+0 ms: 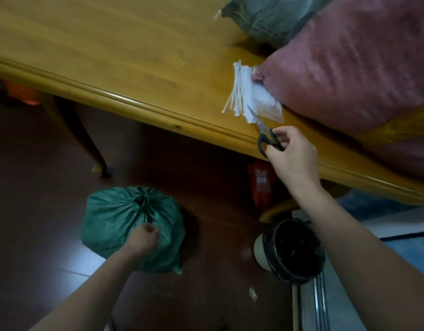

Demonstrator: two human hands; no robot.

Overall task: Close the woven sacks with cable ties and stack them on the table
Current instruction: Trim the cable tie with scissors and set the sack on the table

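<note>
Head view, blurred by motion throughout. Hard to make out: the gathered neck of the green sack (110,218), lower left on the dark floor. It reads as a dark bunch of cloth, and I cannot tell whether a tie sits round it. Grey-green sack (273,17) at top centre is cut off by the frame edge. Pink sack (349,63), upper right, runs off the right side; it lies on the table (110,56). Something yellow beneath it is too blurred to name. Red packet (262,185) under the table edge, print unreadable. Bin (294,249) with black liner, lower right of centre, contents dark.

Left hand (144,237): fingers curled into a fist over the green sack, just below its neck. Cannot tell whether it pinches cloth or only rests there. Right hand (289,151): at the table edge, centre right, gripping the black handles of the scissors (266,137). Blades together, tips over the lower end of the white cable ties (239,91), which fan out on the table.
</note>
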